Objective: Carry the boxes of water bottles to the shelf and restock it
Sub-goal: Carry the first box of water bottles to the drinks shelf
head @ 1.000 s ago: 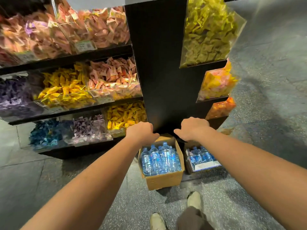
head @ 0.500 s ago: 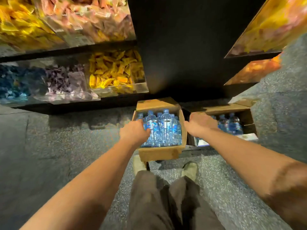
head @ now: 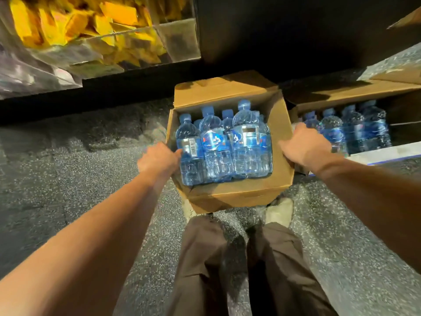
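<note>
A person's left hand (head: 157, 159) and right hand (head: 304, 143) clamp the opposite side walls of an open cardboard box (head: 239, 195). The left thumb hooks over the rim beside a bottle, and the right fingers wrap the outer face of the far wall. The box is plain brown corrugated board with soft, dented corners and its back flap folded out. It is packed with clear, ribbed plastic water bottles (head: 218, 142) standing upright, each with a blue cap and blue label.

It sits at the foot of a matte black shelf unit (head: 273, 30), just ahead of the person's brown trousers (head: 205, 270) and a pale shoe (head: 280, 212). Whether its base is off the ground cannot be told.

Just beside it on the right stands a second open box (head: 355, 87), which holds more bottles (head: 350, 128). The right hand fills the narrow gap between the two boxes.

The floor (head: 79, 169) is dark, speckled stone and lies open to the left of the box. Upper left, a clear plastic bin (head: 177, 39) of yellow wrapped packets juts out above the floor.
</note>
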Available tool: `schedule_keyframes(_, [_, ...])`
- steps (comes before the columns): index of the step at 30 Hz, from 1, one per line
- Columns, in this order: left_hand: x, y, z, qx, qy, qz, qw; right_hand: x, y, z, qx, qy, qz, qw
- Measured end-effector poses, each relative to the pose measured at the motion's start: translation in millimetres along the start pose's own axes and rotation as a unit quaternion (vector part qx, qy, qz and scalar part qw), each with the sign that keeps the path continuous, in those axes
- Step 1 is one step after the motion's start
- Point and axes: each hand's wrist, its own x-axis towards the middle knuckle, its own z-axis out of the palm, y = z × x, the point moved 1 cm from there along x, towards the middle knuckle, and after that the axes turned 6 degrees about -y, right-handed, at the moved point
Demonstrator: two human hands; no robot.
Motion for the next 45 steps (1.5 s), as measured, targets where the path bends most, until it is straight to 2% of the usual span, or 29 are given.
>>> schedule_keyframes(6, [36, -4, 5, -0.048, 0.016, 0.004, 0.999, 26, 6, 7, -0.010, -0.023, 0.040, 0.999])
schedule_keyframes(12, [44, -3, 12, -0.002, 0.026, 0.016, 1.000, 40, 8, 19, -0.016, -0.019, 0.056, 0.998])
schedule_keyframes(21, [53, -3, 14, -0.008, 0.017, -0.002, 1.000, 50, 6, 25, -0.052, 0.004, 0.043, 0.998])
schedule_keyframes(27, [60, -2, 5, -0.024, -0.038, -0.011, 0.999, 51, 8, 31, -0.067, 0.021, 0.026, 0.997])
schedule_keyframes(31, [41, -4, 4, 0.030, -0.041, 0.026, 0.998, 36, 16, 28, -0.079, 0.021, -0.021, 0.996])
schedule_keyframes(33, [33, -11, 8, 0.023, -0.044, 0.040, 0.998, 26, 22, 30, -0.073, 0.021, -0.024, 0.997])
schedule_keyframes(40, [4, -7, -17, 0.115, -0.032, 0.083, 0.989, -18, 39, 37, -0.077, -0.009, 0.004, 0.997])
schedule_keyframes(45, [-16, 2, -45, 0.169, -0.024, 0.116, 0.979, -64, 51, 32, -0.039, -0.017, 0.042, 0.998])
